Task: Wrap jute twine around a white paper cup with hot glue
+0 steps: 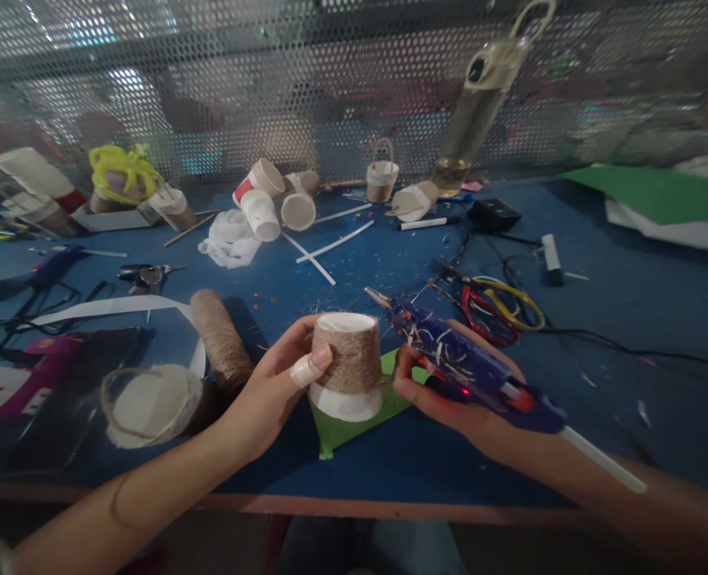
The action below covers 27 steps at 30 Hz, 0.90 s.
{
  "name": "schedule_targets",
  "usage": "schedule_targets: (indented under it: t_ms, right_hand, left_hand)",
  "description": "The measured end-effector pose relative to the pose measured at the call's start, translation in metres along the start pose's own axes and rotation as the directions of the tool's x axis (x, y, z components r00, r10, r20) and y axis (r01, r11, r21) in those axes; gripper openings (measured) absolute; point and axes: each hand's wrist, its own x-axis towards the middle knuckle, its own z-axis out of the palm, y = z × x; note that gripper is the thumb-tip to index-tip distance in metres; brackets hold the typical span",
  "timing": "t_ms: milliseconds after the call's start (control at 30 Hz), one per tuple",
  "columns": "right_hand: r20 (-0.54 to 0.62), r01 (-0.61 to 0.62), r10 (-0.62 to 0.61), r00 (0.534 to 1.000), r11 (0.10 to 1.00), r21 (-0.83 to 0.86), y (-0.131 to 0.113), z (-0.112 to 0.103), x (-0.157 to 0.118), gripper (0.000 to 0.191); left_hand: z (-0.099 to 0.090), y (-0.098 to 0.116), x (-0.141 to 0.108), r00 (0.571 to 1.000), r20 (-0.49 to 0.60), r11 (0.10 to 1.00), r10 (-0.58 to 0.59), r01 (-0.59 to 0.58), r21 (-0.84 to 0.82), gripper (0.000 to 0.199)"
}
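My left hand [290,359] grips a white paper cup wrapped in brown twine [347,355], held upside down with its white rim part bare. A bandage [304,370] covers my left thumb. In my right hand [431,383] is a blue hot glue gun [449,347] with a small red light lit. Its nozzle points up and left, just above and right of the cup, apart from it. A white glue stick [605,459] sticks out of its back. Beneath the cup lies a green sheet [354,435]. A roll of twine [219,335] rests beside my left hand.
Scissors with red and yellow handles [503,307] lie right of the glue gun. A twine-trimmed cup [153,403] and a magenta glue gun [36,371] are at left. Several cups, paper strips and a tall bottle [473,120] stand or lie toward the perforated metal screen [330,88].
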Motion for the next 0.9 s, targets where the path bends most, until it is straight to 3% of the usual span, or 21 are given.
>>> schedule_targets:
  t_ms: [333, 733, 900]
  right_hand:
    - [-0.002, -0.055, 0.055, 0.998, 0.998, -0.040, -0.0052, -0.0019, 0.0015, 0.023]
    - [0.002, 0.005, -0.005, 1.000, 0.998, -0.061, -0.0031, -0.0023, -0.0019, 0.024]
    - [-0.077, 0.035, -0.042, 0.996, 0.996, -0.080, -0.0023, 0.0016, -0.0031, 0.024]
  left_hand:
    - [-0.0002, -0.0010, 0.0000, 0.999, 0.042, 1.000, 0.019, -0.020, 0.023, 0.032]
    - [-0.0041, -0.0048, 0.0017, 0.993, 0.105, 0.996, 0.053, -0.061, 0.069, 0.031]
    - [-0.0039, -0.0051, -0.0004, 0.994, 0.100, 0.996, 0.053, -0.060, 0.065, 0.033]
